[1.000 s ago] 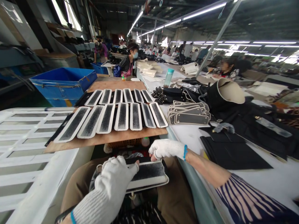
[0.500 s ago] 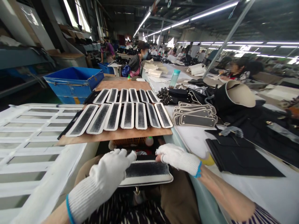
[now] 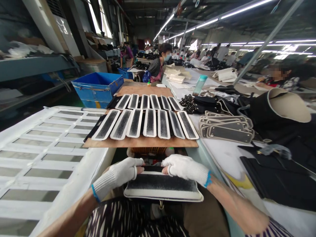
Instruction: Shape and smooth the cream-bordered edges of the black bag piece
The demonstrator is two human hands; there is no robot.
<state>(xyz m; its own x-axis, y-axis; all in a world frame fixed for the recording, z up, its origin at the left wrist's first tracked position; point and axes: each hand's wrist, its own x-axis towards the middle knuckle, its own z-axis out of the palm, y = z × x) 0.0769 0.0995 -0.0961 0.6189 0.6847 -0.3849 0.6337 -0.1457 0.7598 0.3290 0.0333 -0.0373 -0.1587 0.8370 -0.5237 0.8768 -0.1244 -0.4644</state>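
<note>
A long white-edged strip with a dark fuzzy middle (image 3: 161,186) lies across my lap. My left hand (image 3: 118,174), in a white knit glove, pinches its far left edge. My right hand (image 3: 185,168), gloved the same way, grips its far right edge. Just beyond my hands a brown board (image 3: 140,142) carries two rows of several like strips (image 3: 148,121) laid side by side.
A white slatted rack (image 3: 46,144) stands on my left. On the table to my right lie a stack of grey strips (image 3: 227,130) and black bag parts (image 3: 278,177). A blue bin (image 3: 97,86) sits behind the board. Other people work at tables farther back.
The view swung right and down. Both hands shifted to the far edge of the strip on my lap; the left hand moved off its left end.
</note>
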